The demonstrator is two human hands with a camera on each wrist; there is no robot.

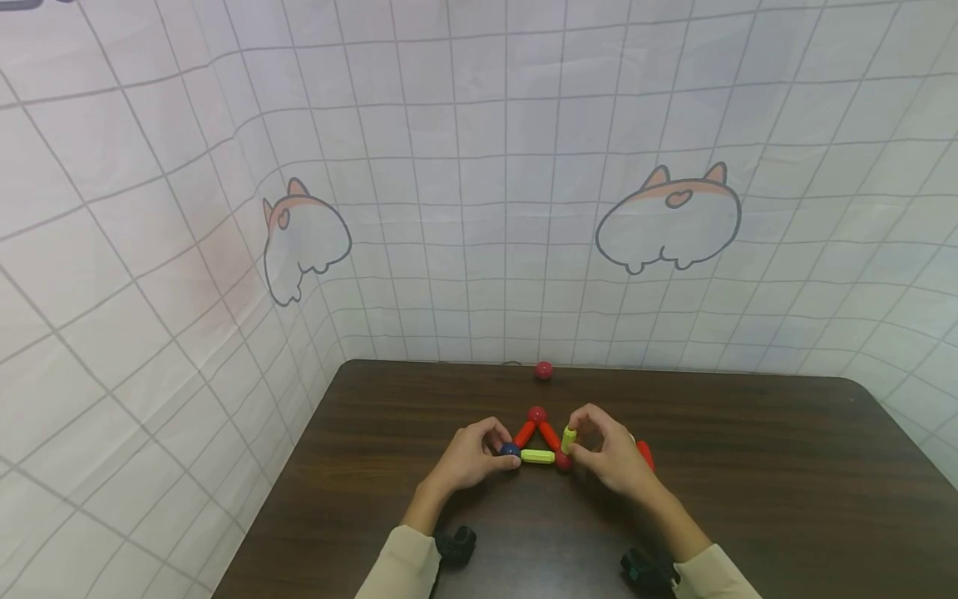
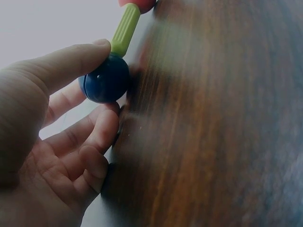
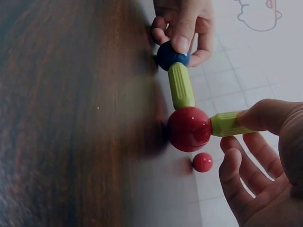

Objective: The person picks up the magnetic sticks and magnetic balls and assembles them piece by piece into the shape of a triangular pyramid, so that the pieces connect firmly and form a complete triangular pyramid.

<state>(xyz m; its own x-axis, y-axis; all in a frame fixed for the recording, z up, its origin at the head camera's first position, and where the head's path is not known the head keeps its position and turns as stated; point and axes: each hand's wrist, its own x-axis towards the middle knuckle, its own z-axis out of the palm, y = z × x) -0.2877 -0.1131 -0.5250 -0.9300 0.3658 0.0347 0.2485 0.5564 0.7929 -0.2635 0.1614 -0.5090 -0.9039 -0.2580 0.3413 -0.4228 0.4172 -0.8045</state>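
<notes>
A triangle of balls and rods lies on the table. Its corners are a blue ball (image 1: pixel 510 449), a far red ball (image 1: pixel 536 413) and a right red ball (image 3: pixel 189 129). Two red rods (image 1: pixel 525 434) form its far sides, and a yellow-green rod (image 1: pixel 537 456) spans the near side. My left hand (image 1: pixel 474 453) grips the blue ball between thumb and fingers. With my right hand (image 1: pixel 609 453) I pinch a second yellow-green rod (image 3: pixel 228 124), which stands up from the right red ball, its end against the ball.
A loose red ball (image 1: pixel 543 370) lies near the table's back edge. Right of my right hand, a red piece (image 1: pixel 645 454) shows, partly hidden behind the hand. A white grid-patterned cloth (image 1: pixel 479 249) hangs behind and left of the dark wooden table (image 1: pixel 786 466).
</notes>
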